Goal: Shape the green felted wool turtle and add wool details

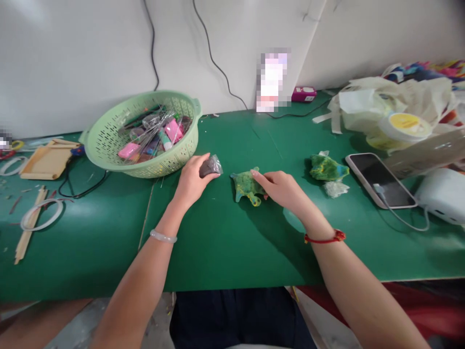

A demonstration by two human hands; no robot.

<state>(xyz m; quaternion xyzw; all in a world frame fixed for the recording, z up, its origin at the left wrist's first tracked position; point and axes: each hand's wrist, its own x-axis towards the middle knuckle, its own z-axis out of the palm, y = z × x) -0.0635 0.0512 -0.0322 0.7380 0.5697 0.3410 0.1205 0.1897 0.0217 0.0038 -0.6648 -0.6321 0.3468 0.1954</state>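
Note:
My left hand [194, 177] pinches a small dark block in clear plastic wrap [211, 166] just above the green table, beside the green basket. To its right, my right hand [274, 185] has its thumb and fingers on a green and yellow turtle-shaped figure [247, 186]. A second green and yellow figure [328, 167] rests farther right, on a crumpled piece of clear plastic [336, 189].
A green basket [141, 167] of wrapped pieces and thin sticks stands at the back left. Wooden pieces [31, 225] and white rings [41, 215] lie far left. On the right are a phone [381, 182], a white device [441, 194] and plastic bags [392, 99].

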